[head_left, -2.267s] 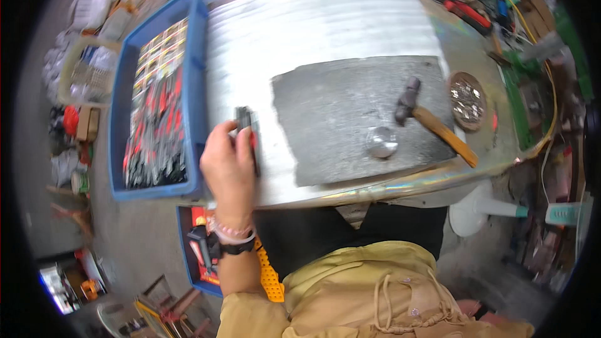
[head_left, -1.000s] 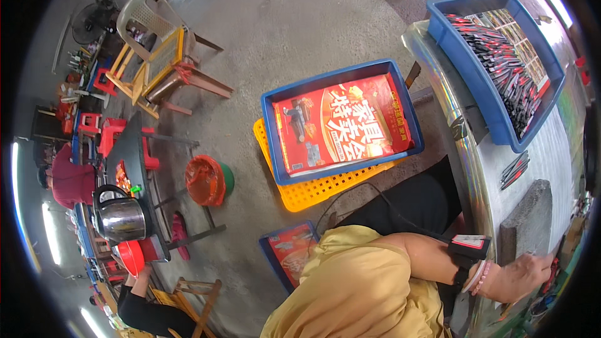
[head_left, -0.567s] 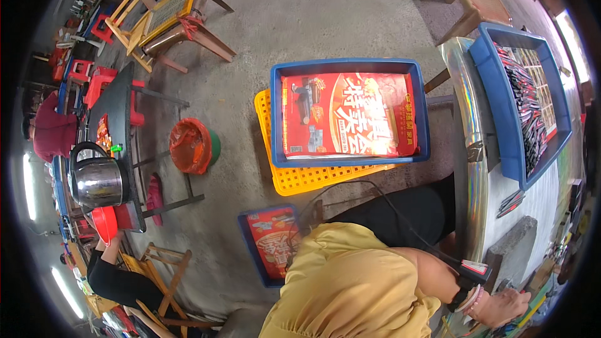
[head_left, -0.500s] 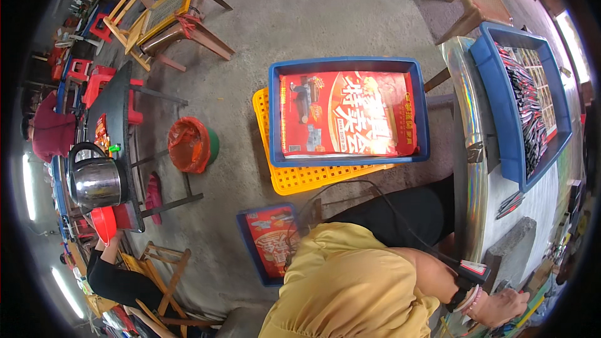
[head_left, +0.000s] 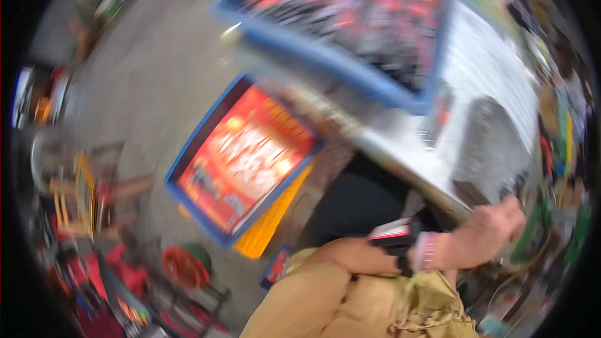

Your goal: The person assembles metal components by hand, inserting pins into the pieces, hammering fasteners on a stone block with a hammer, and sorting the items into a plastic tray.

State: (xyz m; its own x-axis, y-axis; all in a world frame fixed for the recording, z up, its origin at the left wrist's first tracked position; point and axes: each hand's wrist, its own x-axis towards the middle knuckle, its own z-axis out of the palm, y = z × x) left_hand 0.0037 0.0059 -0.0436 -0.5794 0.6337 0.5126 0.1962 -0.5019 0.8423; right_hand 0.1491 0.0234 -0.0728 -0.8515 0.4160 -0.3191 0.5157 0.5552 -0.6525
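Observation:
My left hand [head_left: 487, 233] is over the near edge of the worktable [head_left: 407, 163], its fingers curled in. Motion blur and the hand itself hide whatever they may hold. On that wrist are a dark band carrying a small box [head_left: 395, 235] and a pink beaded bracelet [head_left: 427, 251]. A grey, stone-like block [head_left: 491, 147] lies just beyond the fingers. To its left rest a few slim dark pieces [head_left: 438, 119], too smeared to name. Farther off, a blue tray [head_left: 350, 66] holds many slim red-and-black pieces. My right hand does not show.
Left of the table, a second blue tray [head_left: 200, 131] with a red printed sheet sits on a yellow perforated crate [head_left: 266, 225]. A lined red-and-green bucket [head_left: 188, 266] and a wooden folding chair [head_left: 81, 203] stand at lower left. Clutter lines the right rim.
The view has swung right toward the worktable, so the tray of slim pieces and the block are nearer the middle. My left hand appears higher in the picture, its fingers still curled.

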